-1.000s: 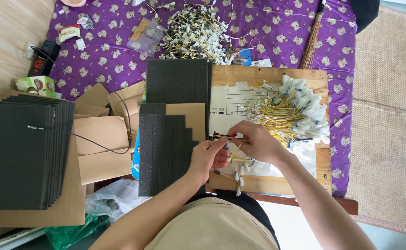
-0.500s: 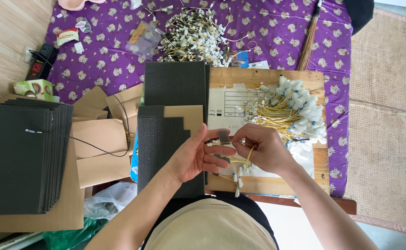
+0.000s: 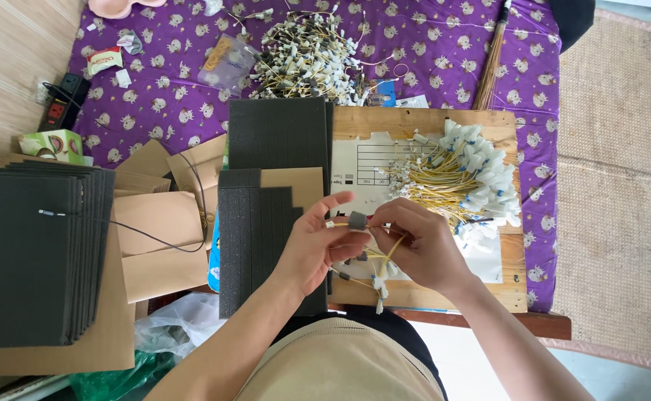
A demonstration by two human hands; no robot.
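Observation:
My left hand (image 3: 313, 245) pinches a small grey foam block (image 3: 357, 220) between thumb and fingers, above the front of the wooden board (image 3: 415, 122). My right hand (image 3: 420, 245) touches it from the right and grips a yellow wire (image 3: 392, 246) that runs through the block; a few more yellow wires with white connectors (image 3: 378, 286) dangle below my hands. A dark foam sheet cut into strips (image 3: 255, 238) lies just left of my left hand.
A pile of yellow wires with white connectors (image 3: 463, 174) lies on the board's right. A larger tangled pile (image 3: 307, 56) sits on the purple cloth (image 3: 429, 44). Stacked dark foam sheets (image 3: 32, 252), cardboard pieces (image 3: 158, 230) and a power strip (image 3: 62, 100) lie left.
The foam block now sits pinched at my left fingertips with the wire through it. My hands have shifted slightly but stay together over the board.

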